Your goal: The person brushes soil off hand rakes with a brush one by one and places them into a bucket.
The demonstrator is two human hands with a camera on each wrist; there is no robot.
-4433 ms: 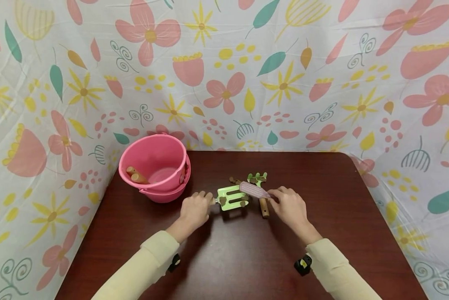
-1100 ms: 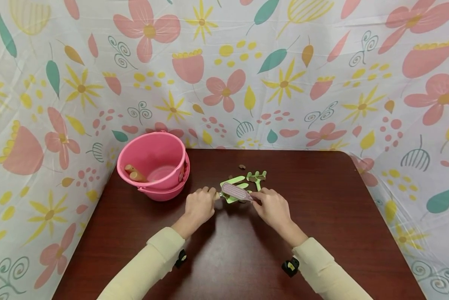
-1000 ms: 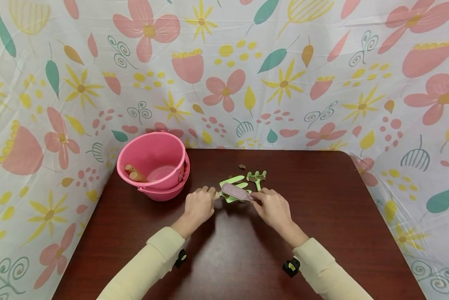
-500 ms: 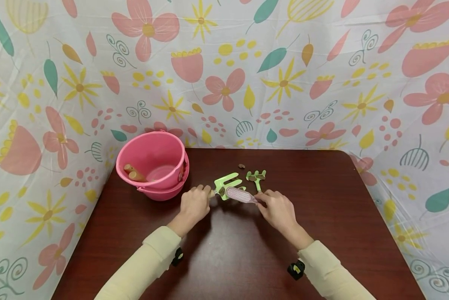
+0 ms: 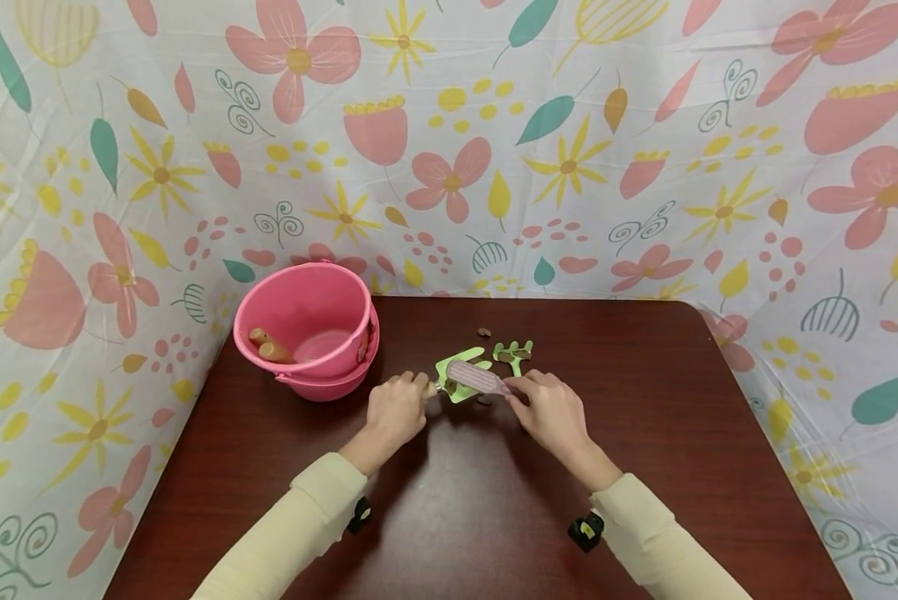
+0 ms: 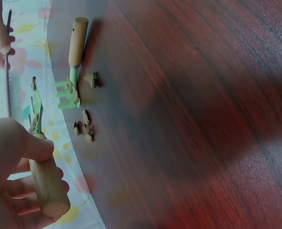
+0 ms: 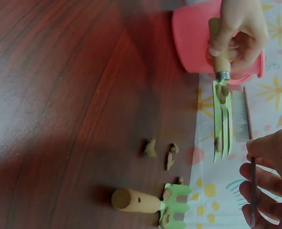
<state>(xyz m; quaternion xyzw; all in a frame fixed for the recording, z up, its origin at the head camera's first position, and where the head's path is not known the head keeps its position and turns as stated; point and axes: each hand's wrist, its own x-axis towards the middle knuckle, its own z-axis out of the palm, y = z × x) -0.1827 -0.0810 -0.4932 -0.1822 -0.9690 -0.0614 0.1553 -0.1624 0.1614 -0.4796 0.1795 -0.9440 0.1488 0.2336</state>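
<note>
The green metal pronged fork with a pale wooden handle (image 7: 218, 107) is raised above the worktop near the middle. Brown clay-like clumps (image 7: 222, 93) sit on its head. The left hand (image 5: 396, 410), at eight o'clock from the fork's head, grips the handle with curled fingers. The right hand (image 5: 552, 414), at four o'clock, pinches a mauve, flat-backed brush with pale bristles (image 5: 474, 377) over the fork; whether the bristles touch it is hard to tell. At two o'clock, a small green metal rake with a wooden handle (image 6: 77, 50) lies on the worktop, teeth toward twelve, holding more clumps; others lie loose beside it. Toward ten o'clock stand stacked pink plastic buckets (image 5: 298, 308), the upper one holding two wooden cylindrical handles (image 5: 277, 352). The worktop is dark reddish-brown wood (image 5: 494, 517); a white floral-print curtain (image 5: 449, 92) hangs behind.
</note>
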